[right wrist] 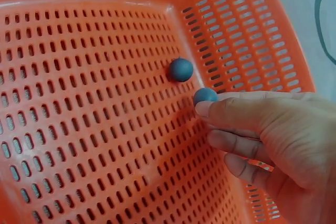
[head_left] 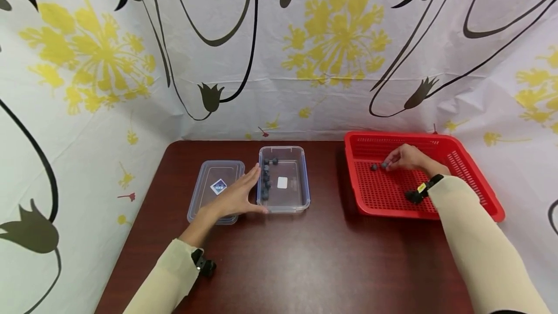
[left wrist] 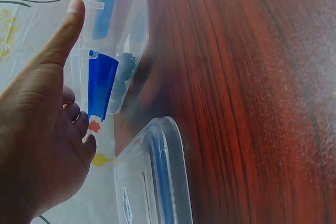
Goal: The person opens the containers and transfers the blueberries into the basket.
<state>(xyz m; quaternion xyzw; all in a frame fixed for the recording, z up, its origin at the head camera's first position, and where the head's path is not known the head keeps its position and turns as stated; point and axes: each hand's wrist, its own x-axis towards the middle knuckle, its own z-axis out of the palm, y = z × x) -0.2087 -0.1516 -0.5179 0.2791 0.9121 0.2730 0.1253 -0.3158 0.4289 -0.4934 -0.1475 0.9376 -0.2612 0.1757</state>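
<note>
A clear plastic container (head_left: 301, 193) stands mid-table with several dark blue berries (head_left: 266, 176) along its left wall. My left hand (head_left: 252, 184) rests against that wall with fingers straight; in the left wrist view the thumb (left wrist: 65, 30) lies along the container (left wrist: 113, 30). The container's lid (head_left: 215, 187) lies flat just to its left, partly under my palm. In the red perforated basket (head_left: 471, 171) on the right lie two blue berries (right wrist: 181, 70). My right hand (head_left: 391, 163) reaches in, and its fingertips (right wrist: 210, 109) touch the nearer berry (right wrist: 205, 95).
The dark wooden table (head_left: 305, 256) is walled on three sides by a flowered white cloth (head_left: 279, 62). Both containers sit toward the back edge. The lid (left wrist: 152, 182) fills the lower part of the left wrist view.
</note>
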